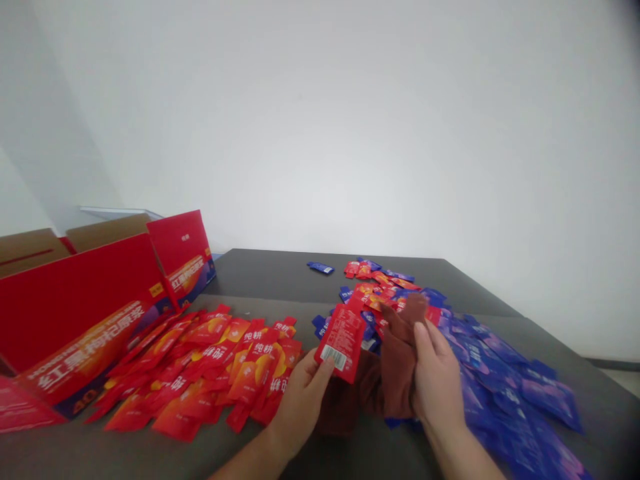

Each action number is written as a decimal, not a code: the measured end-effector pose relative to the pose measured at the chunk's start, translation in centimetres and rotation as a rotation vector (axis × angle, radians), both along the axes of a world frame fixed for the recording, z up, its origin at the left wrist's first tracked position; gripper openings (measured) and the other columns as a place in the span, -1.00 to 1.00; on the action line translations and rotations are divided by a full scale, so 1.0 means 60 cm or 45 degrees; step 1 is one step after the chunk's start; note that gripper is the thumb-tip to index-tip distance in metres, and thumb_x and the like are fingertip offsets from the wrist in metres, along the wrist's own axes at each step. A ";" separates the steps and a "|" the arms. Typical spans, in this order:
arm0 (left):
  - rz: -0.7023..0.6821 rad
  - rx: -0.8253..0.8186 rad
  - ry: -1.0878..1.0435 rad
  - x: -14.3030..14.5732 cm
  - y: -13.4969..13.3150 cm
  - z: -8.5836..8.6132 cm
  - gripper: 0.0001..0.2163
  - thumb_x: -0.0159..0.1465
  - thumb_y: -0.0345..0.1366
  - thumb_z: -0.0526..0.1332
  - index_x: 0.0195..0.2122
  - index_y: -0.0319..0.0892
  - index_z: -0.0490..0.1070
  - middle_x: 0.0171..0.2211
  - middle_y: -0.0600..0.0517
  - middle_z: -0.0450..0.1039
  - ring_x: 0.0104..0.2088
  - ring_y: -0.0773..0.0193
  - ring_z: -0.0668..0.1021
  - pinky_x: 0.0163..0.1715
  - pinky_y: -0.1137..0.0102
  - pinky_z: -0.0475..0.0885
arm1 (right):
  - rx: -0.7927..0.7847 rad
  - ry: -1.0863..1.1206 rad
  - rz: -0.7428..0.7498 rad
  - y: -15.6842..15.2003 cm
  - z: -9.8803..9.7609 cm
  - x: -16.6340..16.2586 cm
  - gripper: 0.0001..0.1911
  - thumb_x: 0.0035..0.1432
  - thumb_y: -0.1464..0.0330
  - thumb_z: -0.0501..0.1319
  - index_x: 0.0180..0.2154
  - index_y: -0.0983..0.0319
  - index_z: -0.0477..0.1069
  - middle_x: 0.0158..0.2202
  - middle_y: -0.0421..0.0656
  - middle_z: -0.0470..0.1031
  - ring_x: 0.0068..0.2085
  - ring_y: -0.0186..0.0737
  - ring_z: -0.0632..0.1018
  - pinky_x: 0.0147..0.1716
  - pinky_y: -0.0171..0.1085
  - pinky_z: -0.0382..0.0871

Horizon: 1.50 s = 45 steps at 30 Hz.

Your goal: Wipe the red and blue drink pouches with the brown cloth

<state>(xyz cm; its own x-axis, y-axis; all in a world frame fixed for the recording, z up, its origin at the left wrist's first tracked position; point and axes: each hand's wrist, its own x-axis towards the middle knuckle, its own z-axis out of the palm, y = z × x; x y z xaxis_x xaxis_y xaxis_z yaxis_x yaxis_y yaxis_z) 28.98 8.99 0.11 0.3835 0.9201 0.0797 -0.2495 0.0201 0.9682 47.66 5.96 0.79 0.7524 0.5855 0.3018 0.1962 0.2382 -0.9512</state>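
Between thumb and fingers, my left hand grips a red pouch, its printed back with a barcode turned toward me. My right hand is closed on a brown cloth, which bunches up and hangs toward the table. Part of the cloth lies behind the red pouch. To the left of my left hand spreads a pile of red pouches. Blue pouches lie heaped to the right of my right hand. Beyond both hands is a mixed heap of red and blue pouches, partly covered by the cloth.
An open red cardboard box with Chinese lettering stands at the left, flaps up. One blue pouch lies apart toward the back of the dark table. A pale wall rises behind the table.
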 end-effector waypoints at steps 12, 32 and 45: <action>-0.247 -0.110 -0.075 0.007 -0.010 -0.009 -0.73 0.21 -0.16 0.26 -0.12 -0.18 0.50 -0.14 -0.04 0.54 -0.10 0.12 0.52 0.00 0.30 0.36 | -0.295 -0.986 0.337 0.015 -0.020 -0.031 -0.70 0.26 0.23 0.08 -0.16 0.14 0.56 -0.02 -0.11 0.54 -0.05 -0.10 0.55 0.01 -0.09 0.39; -0.215 -0.268 -0.250 0.019 -0.008 -0.015 -0.66 0.18 -0.13 0.29 -0.08 -0.21 0.48 -0.11 -0.09 0.53 -0.05 0.07 0.52 0.02 0.23 0.37 | -0.211 -0.852 0.240 0.016 -0.029 -0.008 -0.63 0.29 0.18 0.02 -0.16 0.18 0.54 -0.11 -0.09 0.59 -0.07 -0.10 0.57 -0.02 -0.08 0.42; -0.159 0.022 0.093 0.017 -0.018 -0.005 -0.77 0.27 -0.29 0.10 -0.15 -0.24 0.47 -0.24 -0.04 0.55 -0.20 0.16 0.56 -0.14 0.32 0.42 | -0.415 -0.947 0.276 0.021 -0.035 -0.011 -0.56 0.27 0.08 -0.02 -0.14 0.16 0.54 -0.08 -0.07 0.57 -0.05 -0.03 0.56 -0.02 -0.09 0.37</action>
